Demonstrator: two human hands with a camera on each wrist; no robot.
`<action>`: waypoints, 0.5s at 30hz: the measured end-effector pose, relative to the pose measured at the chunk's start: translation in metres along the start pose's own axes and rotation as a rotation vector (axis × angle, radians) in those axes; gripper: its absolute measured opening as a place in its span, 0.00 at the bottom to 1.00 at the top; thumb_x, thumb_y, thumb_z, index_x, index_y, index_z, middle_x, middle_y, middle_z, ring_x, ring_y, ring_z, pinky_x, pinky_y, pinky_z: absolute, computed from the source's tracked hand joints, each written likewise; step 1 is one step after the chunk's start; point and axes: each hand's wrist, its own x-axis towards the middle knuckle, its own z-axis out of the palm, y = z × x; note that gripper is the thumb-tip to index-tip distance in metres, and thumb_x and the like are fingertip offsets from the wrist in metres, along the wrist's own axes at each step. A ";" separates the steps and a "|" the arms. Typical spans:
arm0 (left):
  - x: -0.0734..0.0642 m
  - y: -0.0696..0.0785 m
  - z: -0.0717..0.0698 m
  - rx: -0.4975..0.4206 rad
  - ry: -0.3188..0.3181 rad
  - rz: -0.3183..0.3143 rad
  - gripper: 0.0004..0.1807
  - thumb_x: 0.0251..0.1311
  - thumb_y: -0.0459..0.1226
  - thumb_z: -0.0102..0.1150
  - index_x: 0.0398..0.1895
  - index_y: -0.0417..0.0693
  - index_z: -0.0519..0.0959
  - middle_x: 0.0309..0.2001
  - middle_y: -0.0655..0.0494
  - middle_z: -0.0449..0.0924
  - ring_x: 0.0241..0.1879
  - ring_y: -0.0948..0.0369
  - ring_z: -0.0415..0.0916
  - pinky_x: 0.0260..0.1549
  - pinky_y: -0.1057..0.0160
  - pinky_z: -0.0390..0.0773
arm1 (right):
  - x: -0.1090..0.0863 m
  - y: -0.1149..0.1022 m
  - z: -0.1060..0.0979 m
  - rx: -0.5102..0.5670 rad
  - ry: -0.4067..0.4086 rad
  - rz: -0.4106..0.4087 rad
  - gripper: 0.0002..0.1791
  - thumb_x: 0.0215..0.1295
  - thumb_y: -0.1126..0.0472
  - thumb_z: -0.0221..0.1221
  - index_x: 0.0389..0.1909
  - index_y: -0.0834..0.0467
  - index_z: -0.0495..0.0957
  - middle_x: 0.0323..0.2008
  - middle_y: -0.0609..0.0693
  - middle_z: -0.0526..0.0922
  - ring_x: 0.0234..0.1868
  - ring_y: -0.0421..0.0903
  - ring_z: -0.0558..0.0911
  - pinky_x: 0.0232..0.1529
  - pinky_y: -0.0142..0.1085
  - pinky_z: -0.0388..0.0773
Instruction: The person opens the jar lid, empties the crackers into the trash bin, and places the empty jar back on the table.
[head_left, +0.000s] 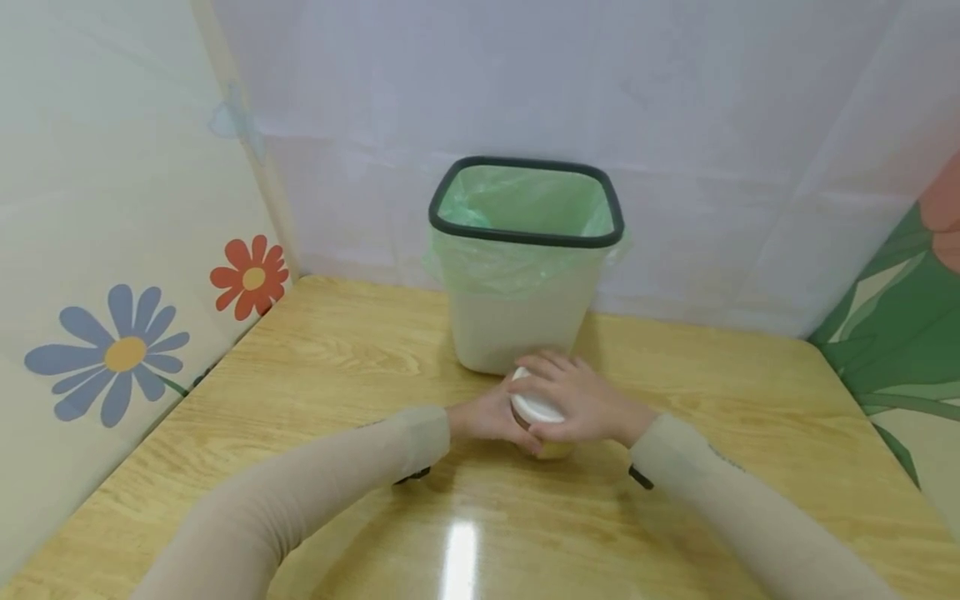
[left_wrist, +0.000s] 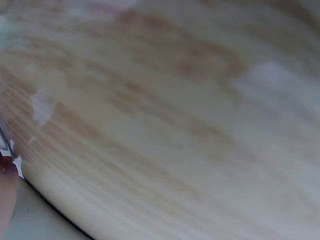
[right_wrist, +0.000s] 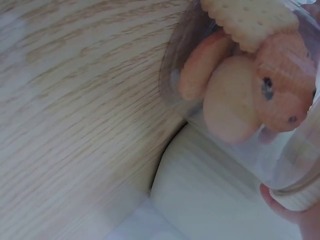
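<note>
A clear plastic jar (right_wrist: pixel 272 162) with a white screw lid (head_left: pixel 537 407) is held between both hands, tilted, close over the table. Through its wall the right wrist view shows several cookies (right_wrist: pixel 232 100), among them a square biscuit and one with dark chips. My left hand (head_left: pixel 491 417) grips the jar's side from the left. From the right, my right hand (head_left: pixel 577 400) grips the lid, its fingers spread over the top and the thumb at the near edge. Most of the jar body is hidden by the hands in the head view.
Just behind the hands stands a white trash bin (head_left: pixel 517 321) with a black rim (head_left: pixel 525 237) and a green bag liner (head_left: pixel 551 196). The wood-grain table (head_left: pixel 337 367) meets a pale cloth backdrop (head_left: pixel 360 208) at the back and flower-printed panels at both sides.
</note>
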 end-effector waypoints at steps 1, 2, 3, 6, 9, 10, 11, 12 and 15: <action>0.000 0.000 0.000 -0.004 0.000 -0.011 0.64 0.40 0.34 0.79 0.75 0.48 0.42 0.65 0.50 0.58 0.58 0.58 0.65 0.57 0.62 0.70 | 0.000 0.000 0.000 -0.001 0.000 -0.003 0.32 0.59 0.38 0.56 0.62 0.47 0.72 0.66 0.59 0.67 0.65 0.62 0.65 0.52 0.63 0.68; 0.000 0.000 0.000 -0.012 0.000 -0.022 0.63 0.40 0.34 0.79 0.75 0.48 0.43 0.64 0.50 0.58 0.57 0.58 0.66 0.56 0.62 0.70 | 0.000 0.001 0.001 -0.002 -0.001 -0.006 0.32 0.59 0.38 0.56 0.62 0.47 0.72 0.66 0.59 0.67 0.65 0.62 0.64 0.52 0.63 0.68; 0.000 -0.001 -0.001 -0.013 -0.001 -0.032 0.63 0.40 0.34 0.79 0.75 0.49 0.43 0.64 0.51 0.59 0.57 0.59 0.66 0.56 0.62 0.71 | 0.000 0.001 0.001 -0.002 0.000 -0.009 0.32 0.59 0.38 0.56 0.62 0.47 0.72 0.66 0.59 0.67 0.65 0.62 0.64 0.52 0.63 0.68; 0.000 -0.002 -0.001 -0.028 -0.013 -0.020 0.63 0.40 0.34 0.79 0.75 0.49 0.43 0.64 0.51 0.60 0.57 0.59 0.66 0.56 0.62 0.71 | 0.000 0.003 0.002 -0.005 0.001 -0.017 0.32 0.59 0.38 0.56 0.62 0.47 0.72 0.67 0.59 0.67 0.65 0.62 0.64 0.52 0.63 0.68; 0.002 -0.005 -0.001 -0.018 -0.026 0.013 0.62 0.41 0.34 0.79 0.75 0.49 0.44 0.64 0.52 0.60 0.58 0.60 0.66 0.56 0.62 0.70 | -0.001 0.004 0.003 -0.016 0.003 -0.022 0.31 0.59 0.38 0.56 0.62 0.46 0.72 0.67 0.58 0.67 0.65 0.62 0.65 0.52 0.62 0.68; 0.003 -0.005 -0.001 -0.018 -0.031 0.024 0.62 0.41 0.34 0.79 0.75 0.50 0.43 0.64 0.52 0.60 0.58 0.60 0.66 0.57 0.62 0.70 | -0.001 0.004 0.003 -0.019 0.003 -0.023 0.31 0.59 0.38 0.56 0.62 0.46 0.72 0.67 0.58 0.67 0.65 0.61 0.65 0.52 0.62 0.68; 0.003 -0.006 -0.001 -0.017 -0.034 0.036 0.62 0.41 0.33 0.79 0.75 0.49 0.43 0.64 0.52 0.60 0.58 0.60 0.66 0.57 0.63 0.70 | -0.001 0.004 0.003 -0.021 0.005 -0.025 0.31 0.59 0.38 0.56 0.62 0.46 0.72 0.67 0.58 0.67 0.65 0.61 0.65 0.52 0.62 0.68; 0.003 -0.006 -0.001 -0.018 -0.035 0.043 0.62 0.40 0.33 0.79 0.75 0.50 0.43 0.65 0.52 0.59 0.59 0.60 0.65 0.58 0.63 0.69 | -0.001 0.004 0.003 -0.020 0.006 -0.025 0.31 0.59 0.38 0.56 0.62 0.46 0.72 0.67 0.58 0.67 0.65 0.61 0.65 0.52 0.62 0.68; 0.002 -0.005 -0.001 -0.010 -0.034 0.052 0.64 0.39 0.33 0.79 0.75 0.50 0.43 0.66 0.52 0.59 0.59 0.60 0.65 0.58 0.63 0.68 | -0.001 0.003 0.003 -0.015 0.006 -0.026 0.32 0.59 0.38 0.56 0.63 0.46 0.72 0.67 0.58 0.67 0.65 0.61 0.65 0.52 0.62 0.68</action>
